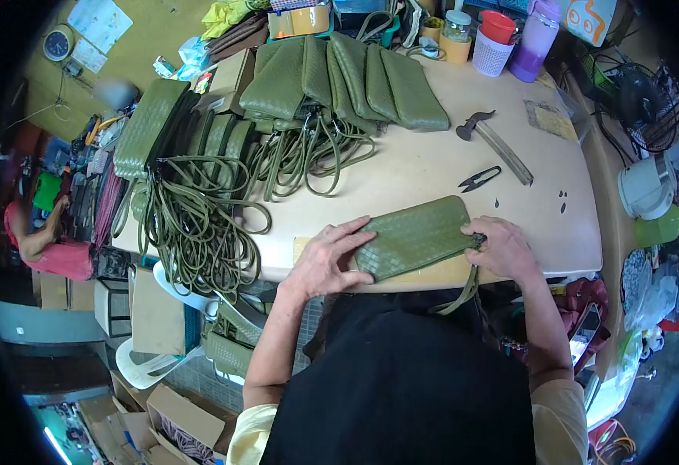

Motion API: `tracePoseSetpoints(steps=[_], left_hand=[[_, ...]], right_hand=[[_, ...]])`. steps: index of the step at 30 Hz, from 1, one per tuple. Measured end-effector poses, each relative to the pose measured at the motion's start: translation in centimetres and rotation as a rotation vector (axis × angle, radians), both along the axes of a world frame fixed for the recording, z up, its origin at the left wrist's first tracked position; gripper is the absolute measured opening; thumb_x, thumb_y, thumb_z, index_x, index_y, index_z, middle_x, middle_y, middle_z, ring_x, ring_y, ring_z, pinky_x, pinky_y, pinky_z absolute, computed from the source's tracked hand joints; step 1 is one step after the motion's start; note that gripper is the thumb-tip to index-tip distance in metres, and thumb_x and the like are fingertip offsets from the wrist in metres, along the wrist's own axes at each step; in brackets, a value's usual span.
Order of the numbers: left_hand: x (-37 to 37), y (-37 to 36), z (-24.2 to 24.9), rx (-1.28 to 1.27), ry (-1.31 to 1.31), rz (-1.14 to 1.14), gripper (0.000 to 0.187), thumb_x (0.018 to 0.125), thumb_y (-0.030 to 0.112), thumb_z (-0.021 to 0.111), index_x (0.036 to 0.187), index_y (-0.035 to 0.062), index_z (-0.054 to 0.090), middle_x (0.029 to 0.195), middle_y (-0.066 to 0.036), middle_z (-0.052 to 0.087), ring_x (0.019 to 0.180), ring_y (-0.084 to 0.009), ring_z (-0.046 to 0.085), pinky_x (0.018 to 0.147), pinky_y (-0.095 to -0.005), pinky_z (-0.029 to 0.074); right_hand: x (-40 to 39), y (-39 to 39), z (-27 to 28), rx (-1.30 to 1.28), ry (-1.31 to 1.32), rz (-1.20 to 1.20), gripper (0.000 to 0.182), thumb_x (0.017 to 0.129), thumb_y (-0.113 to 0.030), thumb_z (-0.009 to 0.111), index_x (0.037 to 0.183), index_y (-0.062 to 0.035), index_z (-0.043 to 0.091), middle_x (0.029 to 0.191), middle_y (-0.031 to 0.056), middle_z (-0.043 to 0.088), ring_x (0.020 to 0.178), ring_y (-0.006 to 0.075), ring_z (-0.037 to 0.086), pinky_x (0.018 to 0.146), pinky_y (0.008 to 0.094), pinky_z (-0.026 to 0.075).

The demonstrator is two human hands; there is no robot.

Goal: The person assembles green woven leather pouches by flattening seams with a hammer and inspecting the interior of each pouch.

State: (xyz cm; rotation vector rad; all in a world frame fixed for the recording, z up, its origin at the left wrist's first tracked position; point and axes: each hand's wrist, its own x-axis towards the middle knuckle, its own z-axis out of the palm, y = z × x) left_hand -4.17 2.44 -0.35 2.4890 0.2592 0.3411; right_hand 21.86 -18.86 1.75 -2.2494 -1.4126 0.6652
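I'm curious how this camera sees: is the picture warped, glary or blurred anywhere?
Head view: dark curved corners and leaning surroundings suggest a wide lens; same view: pale sheen on the green pouch, a glaring light strip lower left, a co-worker's head blurred.

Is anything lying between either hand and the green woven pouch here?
Nothing visible: the left hand and right hand both touch the green pouch directly. The snips and hammer lie beyond it, apart from both hands.
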Motion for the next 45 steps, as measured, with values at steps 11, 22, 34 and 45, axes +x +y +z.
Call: tracePoseSetpoints(steps=[11, 22, 34, 45], left_hand=[[0.5, -3.9, -4.2, 0.033, -0.435, 0.193, 0.032, 0.083, 0.018, 0.071, 0.111, 0.0037, 0.065, 0.104, -0.015, 0.067, 0.078, -0.0291, 0.065, 0.069, -0.0335, 0.054], [3.0, -0.7, -0.7, -0.442, 0.13, 0.403, 0.022, 0.089, 0.012, 0.063, 0.106, -0.002, 0.064, 0.073, -0.004, 0.064, 0.064, -0.0061, 0.053, 0.061, -0.0234, 0.046], [2.3, -1.1, -1.9, -0.588, 0.014, 0.279, 0.028, 0.084, 0.01, 0.072, 0.108, -0.002, 0.065, 0.08, -0.004, 0.064, 0.064, -0.0066, 0.055, 0.06, -0.0228, 0.047], [3.4, -0.4, -2.9, -0.874, 0.076, 0.392, 0.013, 0.088, 0.007, 0.067, 0.096, -0.0027, 0.065, 0.071, 0.001, 0.061, 0.063, -0.0047, 0.053, 0.057, -0.0209, 0.045]], right_hand=[[1.0, -0.7, -1.0, 0.069, -0.003, -0.028, 0.031, 0.072, -0.02, 0.073, 0.1, -0.0074, 0.067, 0.09, 0.0133, 0.063, 0.094, 0.0328, 0.06, 0.085, 0.043, 0.047], [-6.2, 5.5, -1.1, 0.401, -0.062, 0.112, 0.03, 0.087, -0.015, 0.062, 0.112, -0.0043, 0.049, 0.085, 0.0147, 0.063, 0.085, 0.0343, 0.061, 0.075, 0.043, 0.048], [-3.6, 7.4, -1.0, 0.297, 0.384, 0.064, 0.023, 0.087, -0.009, 0.062, 0.106, -0.0017, 0.052, 0.085, 0.0151, 0.062, 0.078, 0.0321, 0.061, 0.074, 0.039, 0.047], [-5.7, 12.6, -2.0, 0.357, 0.321, 0.359, 0.017, 0.075, -0.004, 0.068, 0.091, 0.0004, 0.063, 0.088, 0.0146, 0.062, 0.087, 0.0317, 0.06, 0.08, 0.0377, 0.047]])
